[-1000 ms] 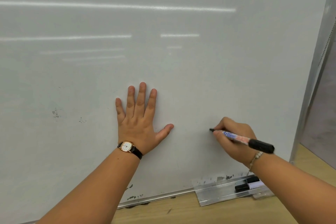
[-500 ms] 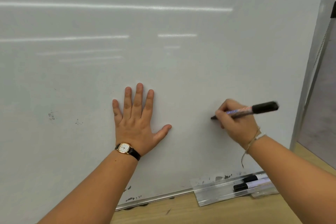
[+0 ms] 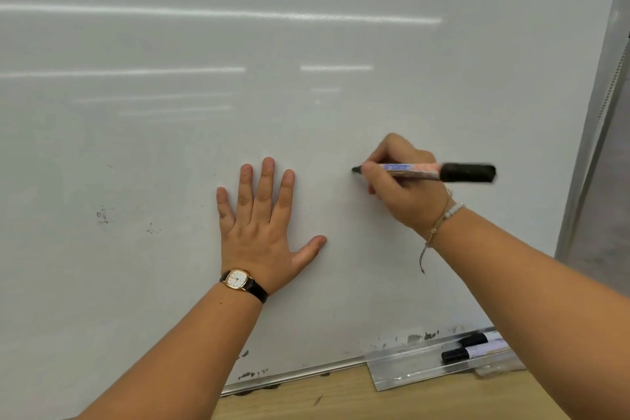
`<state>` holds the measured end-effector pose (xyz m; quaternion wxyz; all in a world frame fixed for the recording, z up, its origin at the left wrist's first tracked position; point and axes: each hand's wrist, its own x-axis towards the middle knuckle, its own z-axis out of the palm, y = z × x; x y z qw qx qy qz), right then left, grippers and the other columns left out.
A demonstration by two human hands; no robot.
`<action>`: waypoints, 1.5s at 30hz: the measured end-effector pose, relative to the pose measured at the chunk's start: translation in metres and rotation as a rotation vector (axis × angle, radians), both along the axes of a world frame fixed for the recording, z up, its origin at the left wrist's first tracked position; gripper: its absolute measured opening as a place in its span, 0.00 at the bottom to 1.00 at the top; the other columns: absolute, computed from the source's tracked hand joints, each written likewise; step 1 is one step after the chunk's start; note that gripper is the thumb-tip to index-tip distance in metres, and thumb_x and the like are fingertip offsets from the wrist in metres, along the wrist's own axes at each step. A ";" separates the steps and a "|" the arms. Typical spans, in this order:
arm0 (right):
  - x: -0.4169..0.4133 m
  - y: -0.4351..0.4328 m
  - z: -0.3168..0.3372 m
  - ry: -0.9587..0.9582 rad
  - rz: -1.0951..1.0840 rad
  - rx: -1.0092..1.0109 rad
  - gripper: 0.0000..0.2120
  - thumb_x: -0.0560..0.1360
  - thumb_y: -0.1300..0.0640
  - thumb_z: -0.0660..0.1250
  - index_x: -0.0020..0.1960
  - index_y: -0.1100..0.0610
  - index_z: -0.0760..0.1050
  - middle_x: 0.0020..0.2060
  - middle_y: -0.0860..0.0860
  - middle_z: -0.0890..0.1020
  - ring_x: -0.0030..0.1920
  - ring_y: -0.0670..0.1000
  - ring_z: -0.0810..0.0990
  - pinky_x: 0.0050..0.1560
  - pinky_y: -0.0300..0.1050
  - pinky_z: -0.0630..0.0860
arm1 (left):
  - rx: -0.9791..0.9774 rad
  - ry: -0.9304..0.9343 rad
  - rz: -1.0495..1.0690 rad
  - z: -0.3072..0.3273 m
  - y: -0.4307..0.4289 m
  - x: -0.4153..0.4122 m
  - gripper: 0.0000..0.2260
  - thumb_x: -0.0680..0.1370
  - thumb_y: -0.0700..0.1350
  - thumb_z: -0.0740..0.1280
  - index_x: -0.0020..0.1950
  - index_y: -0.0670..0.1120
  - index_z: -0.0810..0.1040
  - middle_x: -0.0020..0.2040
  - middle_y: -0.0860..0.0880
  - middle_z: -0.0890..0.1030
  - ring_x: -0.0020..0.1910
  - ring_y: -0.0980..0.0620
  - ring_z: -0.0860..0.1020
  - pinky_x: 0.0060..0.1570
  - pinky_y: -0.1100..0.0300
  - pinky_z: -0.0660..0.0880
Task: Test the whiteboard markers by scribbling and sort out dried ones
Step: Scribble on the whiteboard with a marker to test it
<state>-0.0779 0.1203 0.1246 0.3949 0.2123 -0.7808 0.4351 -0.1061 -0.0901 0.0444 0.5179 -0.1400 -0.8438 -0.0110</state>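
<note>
Right hand [image 3: 405, 194] has risen — fingers [image 3: 373, 171] pinching marker [image 3: 419, 170] just behind its tip.

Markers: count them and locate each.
3. Held marker in the right hand, tip at the whiteboard; upper marker and lower marker in the tray. The right forearm may hide more.

A white whiteboard marker [image 3: 419, 170] printed in blue and red is gripped in the right hand [image 3: 405, 191], held almost level, its black tip set against the whiteboard [image 3: 306, 44] and a black cap on its rear end. Two black-capped markers [image 3: 477, 340] are laid side by side in the metal tray [image 3: 402, 372].
</note>
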 end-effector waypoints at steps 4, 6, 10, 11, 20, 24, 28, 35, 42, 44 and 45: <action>-0.007 -0.009 0.023 0.171 -0.008 -0.156 0.08 0.73 0.50 0.62 0.40 0.53 0.70 0.31 0.58 0.78 0.32 0.56 0.77 0.32 0.53 0.74 | -0.003 0.018 -0.001 -0.001 0.000 -0.001 0.45 0.69 0.71 0.58 0.78 0.48 0.52 0.78 0.49 0.44 0.77 0.44 0.45 0.72 0.38 0.42; -0.010 -0.013 0.028 0.237 -0.019 -0.291 0.06 0.73 0.50 0.62 0.40 0.51 0.69 0.31 0.58 0.78 0.32 0.57 0.77 0.32 0.52 0.74 | -0.004 0.015 -0.002 -0.001 0.000 -0.001 0.44 0.69 0.71 0.57 0.77 0.48 0.52 0.78 0.48 0.48 0.77 0.45 0.44 0.71 0.38 0.44; -0.008 -0.019 0.019 0.044 0.089 -0.048 0.12 0.69 0.50 0.62 0.36 0.60 0.70 0.29 0.56 0.77 0.31 0.54 0.75 0.32 0.48 0.71 | -0.007 0.001 0.004 0.001 -0.001 0.000 0.44 0.69 0.71 0.57 0.77 0.47 0.52 0.78 0.46 0.50 0.77 0.45 0.43 0.71 0.38 0.44; -0.008 -0.018 0.016 0.032 0.091 -0.038 0.13 0.69 0.49 0.62 0.37 0.59 0.71 0.29 0.56 0.77 0.31 0.53 0.75 0.32 0.47 0.71 | -0.006 0.000 0.003 0.001 -0.001 0.001 0.44 0.69 0.71 0.57 0.77 0.48 0.52 0.78 0.46 0.51 0.77 0.45 0.43 0.71 0.38 0.44; 0.008 -0.001 -0.042 -0.058 0.106 0.188 0.09 0.72 0.46 0.61 0.43 0.52 0.72 0.30 0.48 0.78 0.30 0.47 0.76 0.30 0.45 0.73 | -0.017 0.012 0.005 0.001 -0.001 0.000 0.43 0.69 0.70 0.58 0.77 0.48 0.53 0.77 0.46 0.52 0.77 0.44 0.46 0.71 0.38 0.44; 0.009 0.011 -0.050 -0.001 0.044 0.115 0.05 0.72 0.46 0.61 0.44 0.46 0.70 0.31 0.46 0.78 0.31 0.47 0.76 0.30 0.36 0.70 | -0.005 0.010 0.005 0.000 -0.001 0.001 0.43 0.69 0.70 0.57 0.77 0.48 0.53 0.77 0.45 0.52 0.77 0.45 0.45 0.71 0.38 0.44; 0.017 0.019 -0.068 0.027 -0.002 0.019 0.07 0.73 0.45 0.61 0.45 0.48 0.71 0.29 0.47 0.77 0.30 0.47 0.76 0.29 0.35 0.70 | -0.013 0.008 0.006 0.000 -0.002 0.000 0.43 0.70 0.70 0.57 0.77 0.47 0.53 0.77 0.45 0.52 0.77 0.45 0.45 0.71 0.38 0.44; 0.026 0.028 -0.098 -0.047 -0.112 0.356 0.14 0.73 0.44 0.59 0.47 0.54 0.74 0.29 0.39 0.73 0.25 0.40 0.72 0.28 0.25 0.65 | -0.014 0.025 0.002 0.000 -0.001 0.000 0.43 0.70 0.70 0.58 0.77 0.47 0.54 0.77 0.47 0.51 0.77 0.44 0.46 0.71 0.37 0.45; 0.034 0.021 -0.146 -0.010 -0.131 0.721 0.09 0.72 0.43 0.58 0.44 0.48 0.69 0.26 0.45 0.77 0.22 0.45 0.74 0.20 0.38 0.73 | -0.005 0.030 -0.007 0.000 0.000 0.000 0.43 0.69 0.70 0.58 0.77 0.47 0.53 0.78 0.47 0.50 0.77 0.44 0.45 0.71 0.37 0.44; 0.030 0.017 -0.129 -0.015 -0.151 0.576 0.12 0.73 0.44 0.58 0.43 0.51 0.73 0.28 0.46 0.78 0.24 0.45 0.74 0.22 0.39 0.74 | -0.001 0.020 -0.004 0.000 0.001 0.000 0.43 0.69 0.70 0.58 0.77 0.47 0.53 0.78 0.46 0.51 0.77 0.44 0.45 0.71 0.38 0.44; 0.029 0.013 -0.116 -0.004 -0.156 0.450 0.14 0.73 0.44 0.59 0.44 0.53 0.74 0.29 0.46 0.78 0.25 0.44 0.74 0.25 0.36 0.74 | 0.000 0.017 -0.002 0.000 0.001 0.000 0.44 0.69 0.70 0.58 0.77 0.47 0.52 0.78 0.46 0.51 0.77 0.44 0.45 0.71 0.38 0.44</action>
